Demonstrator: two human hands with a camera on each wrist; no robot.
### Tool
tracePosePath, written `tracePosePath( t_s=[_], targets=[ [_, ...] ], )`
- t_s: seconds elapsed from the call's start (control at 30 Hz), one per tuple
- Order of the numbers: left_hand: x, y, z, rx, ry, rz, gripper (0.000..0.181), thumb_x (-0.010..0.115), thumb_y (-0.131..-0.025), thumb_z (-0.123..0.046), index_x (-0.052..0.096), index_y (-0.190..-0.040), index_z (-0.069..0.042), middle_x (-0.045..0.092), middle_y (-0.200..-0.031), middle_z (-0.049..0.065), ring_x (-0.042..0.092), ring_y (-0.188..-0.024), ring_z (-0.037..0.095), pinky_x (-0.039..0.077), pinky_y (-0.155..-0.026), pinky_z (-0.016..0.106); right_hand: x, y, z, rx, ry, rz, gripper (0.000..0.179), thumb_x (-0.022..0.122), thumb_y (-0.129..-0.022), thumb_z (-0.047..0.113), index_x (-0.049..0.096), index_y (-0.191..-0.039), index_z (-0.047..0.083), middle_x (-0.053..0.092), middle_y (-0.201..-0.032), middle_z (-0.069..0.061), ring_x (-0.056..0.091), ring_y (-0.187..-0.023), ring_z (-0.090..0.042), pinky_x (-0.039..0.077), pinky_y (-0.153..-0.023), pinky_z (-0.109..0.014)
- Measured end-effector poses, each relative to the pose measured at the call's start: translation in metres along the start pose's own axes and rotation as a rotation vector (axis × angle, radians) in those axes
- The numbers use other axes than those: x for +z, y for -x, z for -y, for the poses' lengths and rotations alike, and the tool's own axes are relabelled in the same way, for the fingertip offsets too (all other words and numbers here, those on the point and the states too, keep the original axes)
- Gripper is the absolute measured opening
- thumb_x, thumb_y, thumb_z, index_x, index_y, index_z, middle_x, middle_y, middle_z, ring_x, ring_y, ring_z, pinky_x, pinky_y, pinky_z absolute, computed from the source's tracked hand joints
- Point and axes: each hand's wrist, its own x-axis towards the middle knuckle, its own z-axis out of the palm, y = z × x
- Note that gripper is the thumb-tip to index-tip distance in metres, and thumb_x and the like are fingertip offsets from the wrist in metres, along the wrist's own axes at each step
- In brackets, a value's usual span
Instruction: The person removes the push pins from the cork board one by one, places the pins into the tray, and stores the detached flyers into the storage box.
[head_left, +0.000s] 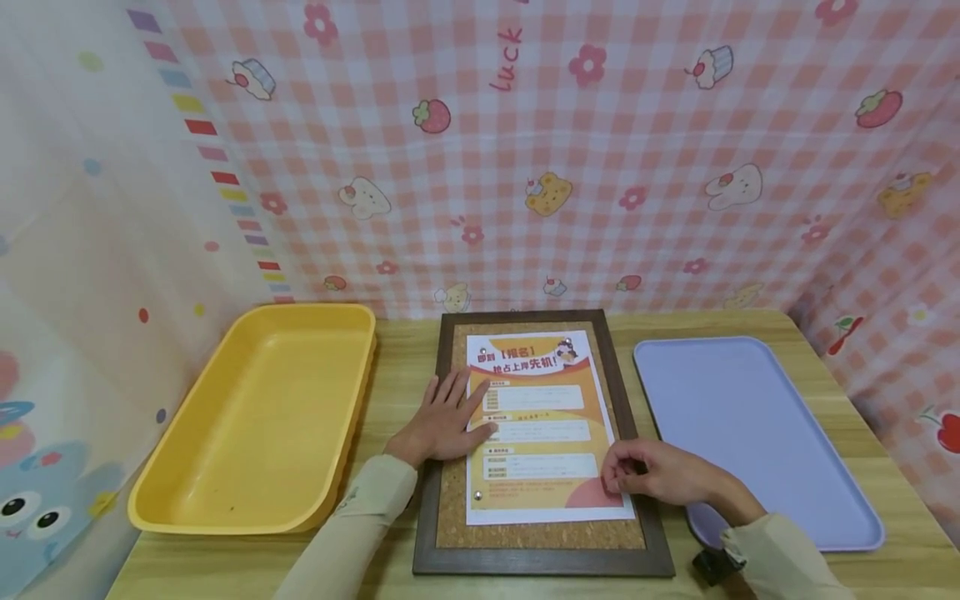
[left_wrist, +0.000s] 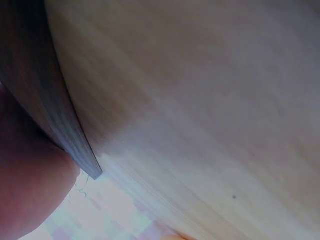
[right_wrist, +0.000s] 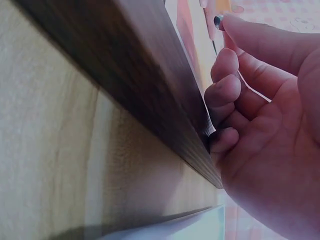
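A printed orange-and-white poster lies on a cork board with a dark wooden frame. My left hand rests with spread fingers on the poster's left edge. Over the lower right corner, my right hand pinches a small shiny thumbtack between thumb and forefinger, the other fingers curled. Its tip is not visible. Round tacks show at the poster's upper left, at its upper right near a cartoon figure, and at the lower left corner.
A deep yellow tray stands left of the board on the wooden table. To the right lies a shallow lavender tray, partly under my right forearm. A pink checked cloth hangs behind the table.
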Motion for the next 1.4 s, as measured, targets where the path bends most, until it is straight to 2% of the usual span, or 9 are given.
tracePosePath(
  t_s=[0.4, 0.57, 0.77, 0.9, 0.97, 1.1, 1.27, 1.4],
  targets=[
    [0.005, -0.002, 0.005, -0.006, 0.028, 0.003, 0.074, 0.036, -0.102, -0.055, 0.012, -0.161, -0.018, -0.003, -0.167, 0.015, -0.006, -0.153, 0.034, -0.004, -0.121, 0.054, -0.006, -0.005, -0.001, -0.037, -0.012, -0.016, 0.01, 0.058, -0.1, 0.008, 0.064, -0.096, 0.001, 0.068, -0.095, -0.016, 0.064, -0.087, -0.015, 0.054, -0.079, -0.027],
    [0.007, -0.002, 0.006, 0.001, 0.029, -0.029, 0.076, 0.037, -0.101, -0.059, 0.014, -0.161, -0.019, 0.001, -0.167, 0.014, -0.002, -0.153, 0.033, -0.002, -0.121, 0.054, -0.013, -0.007, -0.001, -0.049, 0.021, -0.064, 0.007, 0.06, -0.098, 0.006, 0.064, -0.095, 0.001, 0.066, -0.088, -0.014, 0.06, -0.08, -0.009, 0.052, -0.072, -0.025],
    [0.005, -0.005, 0.007, 0.004, 0.001, -0.054, 0.08, 0.041, -0.098, -0.061, 0.017, -0.161, -0.018, 0.009, -0.166, 0.015, 0.006, -0.152, 0.035, 0.004, -0.121, 0.054, -0.024, -0.008, -0.001, -0.069, 0.023, -0.113, 0.008, 0.06, -0.097, 0.004, 0.063, -0.095, -0.003, 0.064, -0.086, -0.021, 0.059, -0.078, -0.01, 0.052, -0.069, -0.025],
    [0.001, -0.006, 0.006, 0.001, -0.016, -0.052, 0.083, 0.041, -0.097, -0.064, 0.017, -0.161, -0.018, 0.012, -0.166, 0.014, 0.01, -0.152, 0.035, 0.006, -0.121, 0.055, -0.035, -0.008, 0.002, -0.027, 0.042, -0.184, 0.008, 0.061, -0.097, 0.005, 0.063, -0.094, -0.002, 0.063, -0.087, -0.02, 0.058, -0.077, -0.008, 0.052, -0.069, -0.026],
    [0.0, -0.006, 0.006, 0.0, -0.014, -0.051, 0.083, 0.042, -0.096, -0.065, 0.018, -0.161, -0.018, 0.012, -0.165, 0.014, 0.011, -0.152, 0.035, 0.006, -0.121, 0.055, -0.041, -0.007, 0.003, 0.008, 0.074, -0.236, 0.009, 0.062, -0.097, 0.007, 0.064, -0.095, -0.001, 0.062, -0.085, -0.015, 0.055, -0.076, -0.007, 0.05, -0.068, -0.025],
    [0.0, -0.007, 0.006, -0.008, 0.019, -0.037, 0.082, 0.04, -0.097, -0.064, 0.017, -0.161, -0.019, 0.008, -0.166, 0.015, 0.004, -0.153, 0.034, 0.003, -0.121, 0.054, -0.052, -0.004, 0.005, 0.079, 0.115, -0.35, 0.007, 0.062, -0.096, 0.006, 0.065, -0.095, -0.001, 0.061, -0.086, -0.013, 0.054, -0.075, -0.009, 0.049, -0.066, -0.027],
    [0.001, -0.007, 0.007, -0.015, 0.096, -0.052, 0.07, 0.038, -0.103, -0.053, 0.021, -0.16, -0.017, 0.005, -0.166, 0.018, -0.005, -0.153, 0.036, 0.0, -0.121, 0.054, -0.066, -0.001, 0.009, 0.144, 0.08, -0.443, 0.01, 0.06, -0.096, 0.004, 0.062, -0.1, -0.005, 0.06, -0.089, -0.018, 0.056, -0.076, -0.02, 0.05, -0.065, -0.031],
    [0.001, -0.008, 0.009, -0.033, 0.091, -0.064, 0.067, 0.034, -0.104, -0.051, 0.019, -0.161, -0.018, 0.004, -0.166, 0.016, -0.007, -0.153, 0.036, 0.0, -0.121, 0.054, -0.074, 0.001, 0.01, 0.165, 0.061, -0.484, 0.013, 0.058, -0.096, 0.002, 0.06, -0.104, -0.007, 0.06, -0.089, -0.015, 0.055, -0.076, -0.016, 0.049, -0.065, -0.032]
  ],
)
